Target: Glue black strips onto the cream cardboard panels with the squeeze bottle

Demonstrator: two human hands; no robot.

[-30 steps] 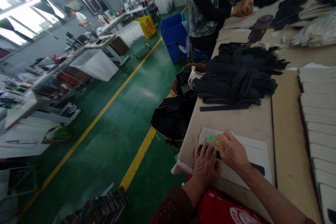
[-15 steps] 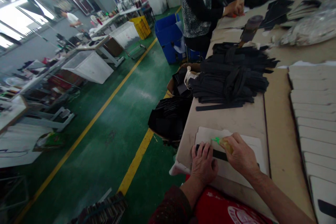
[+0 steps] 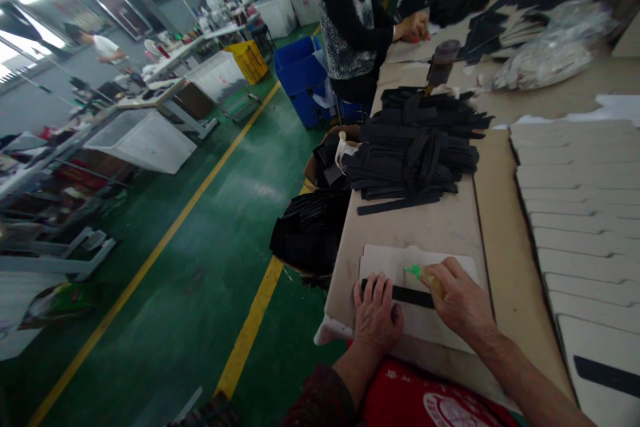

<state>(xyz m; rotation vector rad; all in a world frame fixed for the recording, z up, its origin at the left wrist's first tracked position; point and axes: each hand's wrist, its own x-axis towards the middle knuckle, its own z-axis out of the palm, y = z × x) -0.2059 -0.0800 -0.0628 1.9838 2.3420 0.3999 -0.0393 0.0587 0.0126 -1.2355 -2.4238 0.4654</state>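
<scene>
My left hand (image 3: 376,312) lies flat on the left end of a narrow black strip (image 3: 413,295), pressing it onto a white card (image 3: 400,260) at the table's near edge. My right hand (image 3: 463,303) is closed around a small yellowish tool with a green tip (image 3: 424,273) that rests on the strip just right of my left fingers. A big heap of similar black strips (image 3: 410,153) lies farther up the table.
Overlapping white cards (image 3: 580,213) fill the table's right side, one with a black strip (image 3: 605,373). A person in black (image 3: 350,20) works at the far end beside a blue bin (image 3: 300,70). Black material (image 3: 310,230) hangs off the table edge above the green floor.
My right hand has slid the tool rightwards along the strip, baring more of it. My left hand stays pressed on the strip's left end. The view has swung a little.
</scene>
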